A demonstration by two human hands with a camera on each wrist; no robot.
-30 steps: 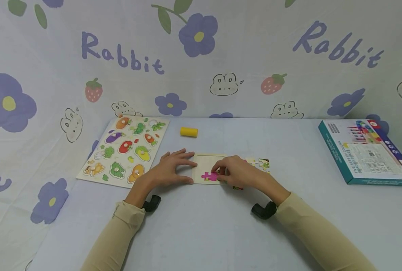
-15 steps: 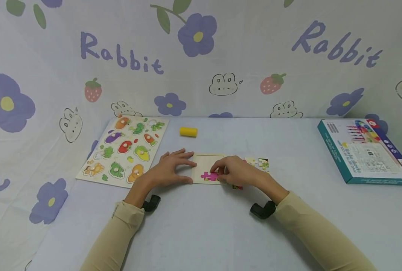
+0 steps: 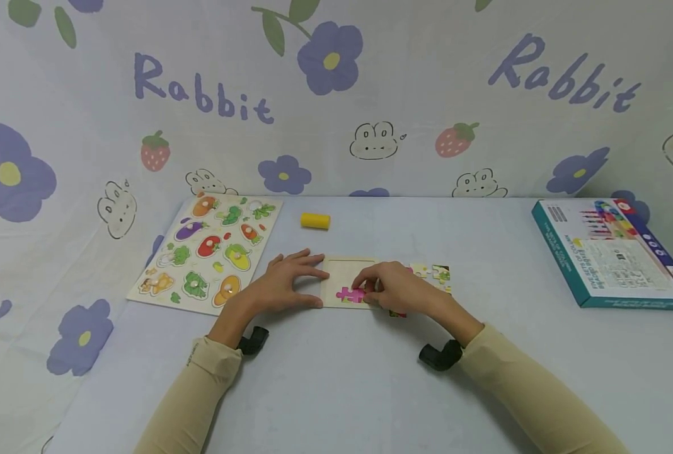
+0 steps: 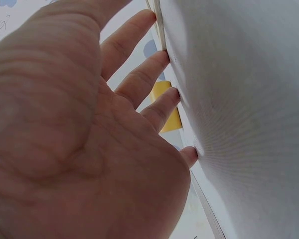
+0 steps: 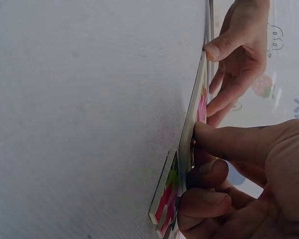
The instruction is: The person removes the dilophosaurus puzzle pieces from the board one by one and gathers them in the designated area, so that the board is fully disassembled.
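Note:
A shallow wooden puzzle tray (image 3: 339, 271) lies flat between the two hands. Pink jigsaw pieces (image 3: 345, 294) sit joined along its near side. My left hand (image 3: 282, 282) has its fingers spread and rests its tips against the tray's left edge. Over the tray's right part, my right hand (image 3: 396, 287) pinches a puzzle piece with thumb and curled fingers; the hand covers most of that piece. Loose puzzle pieces (image 3: 441, 273) lie to the right, partly behind that hand. In the right wrist view, more loose pieces (image 5: 167, 191) lie close by the tray's edge, below the fingers.
A vegetable peg board (image 3: 217, 246) lies to the left. A yellow cylinder (image 3: 315, 221) lies behind the tray. At far right lies a flat teal-edged box (image 3: 614, 258). A printed cloth (image 3: 416, 82) hangs at the back of the table.
Both hands stay almost where they were on the tray. The right hand shifts only very slightly; the pieces show no clear movement.

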